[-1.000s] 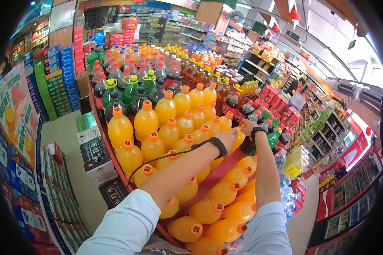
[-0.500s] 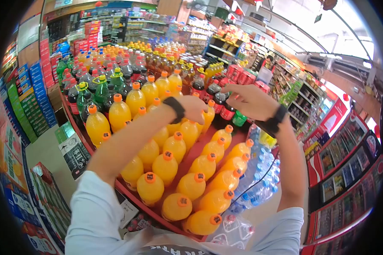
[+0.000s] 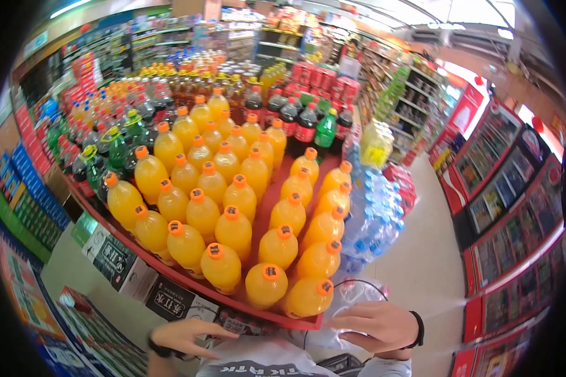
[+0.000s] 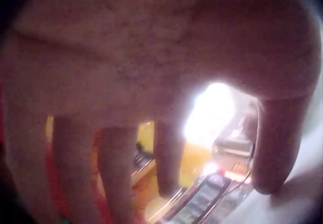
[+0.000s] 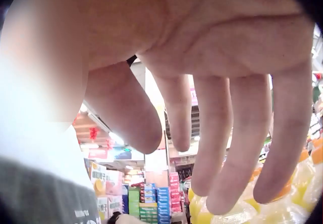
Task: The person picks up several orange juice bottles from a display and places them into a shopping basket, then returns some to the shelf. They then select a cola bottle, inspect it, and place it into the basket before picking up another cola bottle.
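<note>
In the head view my left hand (image 3: pixel 192 336) is low in front of my shirt, its fingers extended and holding nothing. The right hand (image 3: pixel 377 327) hovers beyond the near right corner of the display, also empty, with loosely straight fingers. Both wrist views show bare palms, the left hand (image 4: pixel 116 77) dark against the light and the right hand (image 5: pixel 217 47) with fingers spread. Ahead stand rows of orange drink bottles (image 3: pixel 202 212) with orange caps, upright on a red display stand (image 3: pixel 267 204). A strip of bare red surface runs between the left block and two rows on the right.
Cola bottles (image 3: pixel 305 127) and a green bottle (image 3: pixel 326 131) stand behind the orange rows. Wrapped water bottles (image 3: pixel 374 207) are stacked at the right, by an aisle floor (image 3: pixel 418 239) and drink coolers (image 3: pixel 497 195). Cartons (image 3: pixel 110 257) line the stand's left foot.
Both hands have let go of the bottles at the far end of the rows and come back toward my body. The head view has swung right and down over the display.
</note>
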{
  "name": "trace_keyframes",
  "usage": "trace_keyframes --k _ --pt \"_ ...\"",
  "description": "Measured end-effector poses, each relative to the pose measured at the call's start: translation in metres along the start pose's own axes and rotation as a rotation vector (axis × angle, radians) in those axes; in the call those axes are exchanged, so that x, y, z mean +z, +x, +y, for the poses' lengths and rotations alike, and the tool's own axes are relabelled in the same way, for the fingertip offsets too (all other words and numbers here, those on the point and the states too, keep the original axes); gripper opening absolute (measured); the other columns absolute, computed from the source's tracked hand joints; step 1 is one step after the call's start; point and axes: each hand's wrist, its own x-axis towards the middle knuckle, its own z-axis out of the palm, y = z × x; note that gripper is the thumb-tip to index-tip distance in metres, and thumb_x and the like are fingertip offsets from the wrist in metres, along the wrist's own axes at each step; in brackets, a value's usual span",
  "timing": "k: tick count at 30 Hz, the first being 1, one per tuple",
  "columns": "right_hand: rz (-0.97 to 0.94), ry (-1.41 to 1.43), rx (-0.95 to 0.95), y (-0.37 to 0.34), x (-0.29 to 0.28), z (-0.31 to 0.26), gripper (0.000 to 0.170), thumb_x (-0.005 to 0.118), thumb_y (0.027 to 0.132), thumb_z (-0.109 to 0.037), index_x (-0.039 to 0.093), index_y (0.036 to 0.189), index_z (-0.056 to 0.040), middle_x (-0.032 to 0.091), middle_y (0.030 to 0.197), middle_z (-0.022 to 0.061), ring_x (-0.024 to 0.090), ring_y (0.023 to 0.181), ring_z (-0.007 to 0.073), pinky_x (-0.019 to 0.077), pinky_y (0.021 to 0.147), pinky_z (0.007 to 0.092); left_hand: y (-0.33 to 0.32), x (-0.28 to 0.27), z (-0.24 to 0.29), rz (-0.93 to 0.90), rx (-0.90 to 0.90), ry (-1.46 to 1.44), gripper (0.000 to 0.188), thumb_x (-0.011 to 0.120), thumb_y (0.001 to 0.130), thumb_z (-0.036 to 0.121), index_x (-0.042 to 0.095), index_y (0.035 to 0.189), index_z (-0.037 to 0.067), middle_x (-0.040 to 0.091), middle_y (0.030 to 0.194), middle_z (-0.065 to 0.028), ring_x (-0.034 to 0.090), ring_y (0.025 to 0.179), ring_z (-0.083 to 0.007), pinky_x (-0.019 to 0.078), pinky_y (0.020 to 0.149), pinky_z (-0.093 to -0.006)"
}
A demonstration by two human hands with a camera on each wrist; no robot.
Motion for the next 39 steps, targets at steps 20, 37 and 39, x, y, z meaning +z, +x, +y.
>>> trace_keyframes --k 20,37,39 --pt "0.821 0.259 -0.395 0.092 0.125 -0.189 0.026 0.057 0.093 -0.03 0.062 0.095 -0.0046 0.058 0.081 0.0053 0.058 0.066 0.024 0.0455 0.052 0.0331 -0.013 0.059 -0.072 -0.425 0.202 0.307 0.053 0.066 0.079 0.027 0.055 0.126 0.006 0.059 0.117 -0.0158 0.057 0.106 -0.0339 0.0462 0.09 -0.0385" --pt "1.109 0.183 -0.372 0.098 0.189 -0.221 0.029 0.054 0.095 -0.029 0.062 0.089 -0.0017 0.054 0.075 0.0064 0.054 0.059 0.0231 0.0435 0.049 0.0317 -0.05 0.093 -0.086 -0.516 0.185 0.439 0.051 0.065 0.081 0.034 0.057 0.124 0.009 0.06 0.11 -0.0148 0.058 0.098 -0.0336 0.0475 0.084 -0.0391" --pt "1.167 0.216 -0.397 0.09 0.204 -0.211 0.025 0.054 0.095 -0.024 0.063 0.095 -0.0007 0.056 0.08 0.0077 0.055 0.064 0.0237 0.0443 0.054 0.0318 -0.042 0.099 -0.085 -0.553 0.162 0.464 0.051 0.065 0.081 0.035 0.057 0.124 0.009 0.06 0.11 -0.0147 0.058 0.098 -0.0334 0.0475 0.084 -0.0393"
